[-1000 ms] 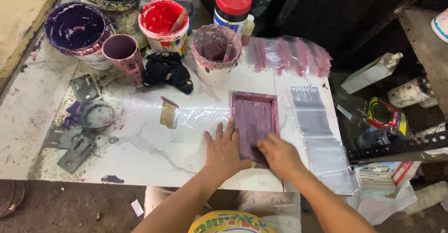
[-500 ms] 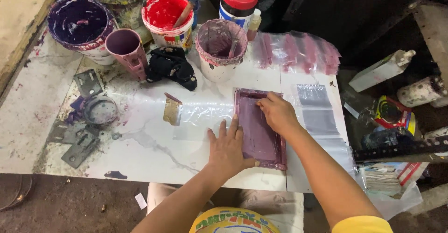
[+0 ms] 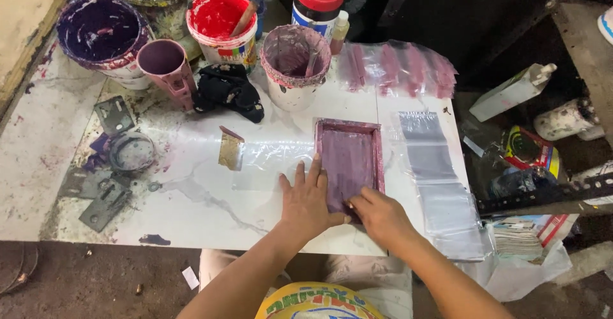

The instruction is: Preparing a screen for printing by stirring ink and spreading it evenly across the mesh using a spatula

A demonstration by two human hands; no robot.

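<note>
Two hands on a purple-stained printing frame [image 3: 350, 164] — left hand [image 3: 308, 199] flat, fingers spread, pressing its edge; right hand [image 3: 377, 213] curled, gripping a hidden tool

Frame [image 3: 350, 164]: small rectangular screen frame, stained purple-pink on rim and mesh. It lies flat on the white table, long side running away from the person, near the table's front edge. A clear plastic sheet [image 3: 271, 156] lies flat under and to the left of it, partly wrinkled. The left hand [image 3: 308, 199] presses flat, fingers spread, on the frame's left rim and the sheet. The right hand [image 3: 377, 213] rests on the frame's near end, fingers curled over something not discernible.
</note>
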